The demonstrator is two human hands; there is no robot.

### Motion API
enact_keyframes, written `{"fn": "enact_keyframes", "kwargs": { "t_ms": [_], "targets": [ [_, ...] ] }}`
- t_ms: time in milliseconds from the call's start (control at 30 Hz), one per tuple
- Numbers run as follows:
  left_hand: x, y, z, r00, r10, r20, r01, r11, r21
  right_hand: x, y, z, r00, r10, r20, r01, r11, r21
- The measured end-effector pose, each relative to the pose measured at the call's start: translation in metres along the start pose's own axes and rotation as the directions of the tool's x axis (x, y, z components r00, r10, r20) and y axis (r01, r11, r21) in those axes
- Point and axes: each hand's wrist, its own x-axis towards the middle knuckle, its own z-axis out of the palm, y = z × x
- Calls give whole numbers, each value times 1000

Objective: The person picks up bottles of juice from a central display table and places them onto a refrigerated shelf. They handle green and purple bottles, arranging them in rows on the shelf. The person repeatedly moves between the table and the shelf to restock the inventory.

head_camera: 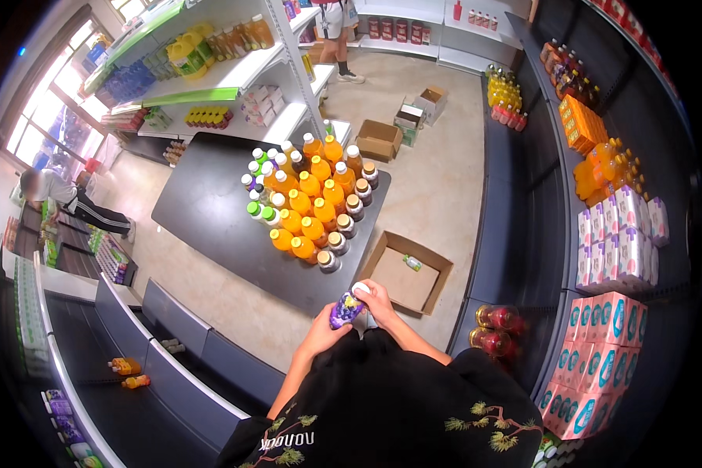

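Note:
A small purple bottle with a white cap is held close before my body, at the dark table's near edge. My left hand is wrapped round its lower part, and the fingers of my right hand are on its cap. Beyond them, on the dark table, stands a dense group of bottles: orange drinks with yellow caps, ones with white or green caps, and a row of small brown-capped bottles. An open cardboard box beside the table holds one small green-labelled bottle lying down.
Dark shelving with tissue packs, pink cartons and drinks runs along the right. Low shelf units stand at lower left. More open cardboard boxes lie beyond the table. One person bends at far left; another person's legs show at the top.

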Motion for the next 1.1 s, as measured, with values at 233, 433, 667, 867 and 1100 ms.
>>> {"fn": "enact_keyframes", "kwargs": {
  "t_ms": [233,433,667,867,1100],
  "targets": [
    [11,15,3,983,161,-91,-144,975,166,0,12,4,999,44,21,-44,999,15],
    [5,25,1,978,136,-159,-115,984,136,6,24,8,1000,21,23,-20,1000,-7],
    [-2,4,-6,996,12,-90,-1,992,124,6,16,9,998,61,-3,-61,994,93],
    [9,8,-16,999,-36,-23,38,992,123,19,10,6,999,27,-46,-26,999,24],
    [6,-10,-21,997,-63,-45,64,998,29,32,6,6,999,18,36,-4,931,-366]
  ]
}}
